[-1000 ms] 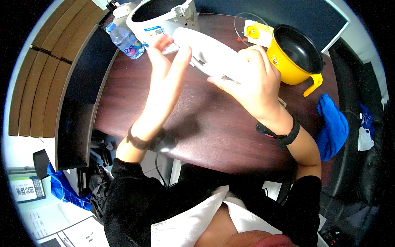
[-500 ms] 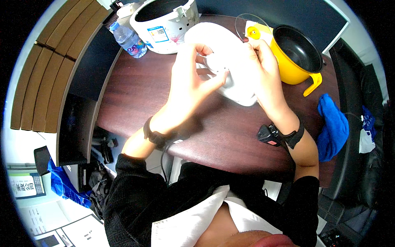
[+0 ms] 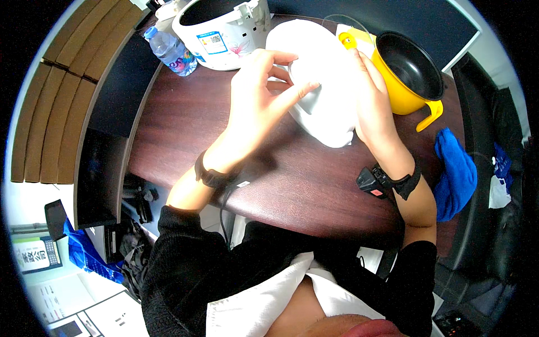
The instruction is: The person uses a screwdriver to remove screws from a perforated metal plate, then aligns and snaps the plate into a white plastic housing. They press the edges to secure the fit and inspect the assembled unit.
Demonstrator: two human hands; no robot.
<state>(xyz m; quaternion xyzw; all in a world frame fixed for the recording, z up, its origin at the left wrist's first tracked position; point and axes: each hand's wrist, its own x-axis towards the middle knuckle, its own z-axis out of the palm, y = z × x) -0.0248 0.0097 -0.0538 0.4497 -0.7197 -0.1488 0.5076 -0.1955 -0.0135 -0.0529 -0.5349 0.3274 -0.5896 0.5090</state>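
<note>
A white plastic lid [image 3: 323,115], rounded and washed out by glare, is tilted up above the table. My right hand [image 3: 373,109] grips its right edge, with the fingers stretched up along the side and partly behind it. On the lid's face is a small round white cap [image 3: 302,72]. My left hand [image 3: 255,92] curls its thumb and fingers around this cap, pinching it at its sides. Glare hides whether the cap is joined to the lid. Behind the lid to the left stands a white rice cooker body [image 3: 224,39] without a lid.
A yellow pot [image 3: 393,78] with a black inside and a handle stands at the right, beside a clear glass lid [image 3: 345,22]. A water bottle [image 3: 171,51] is at the far left. A blue cloth [image 3: 455,174] lies on the right edge of the brown table [image 3: 292,185].
The lid has turned slightly and shifted up and to the right. My right hand's fingers have straightened along its edge. My left hand stays around the round cap.
</note>
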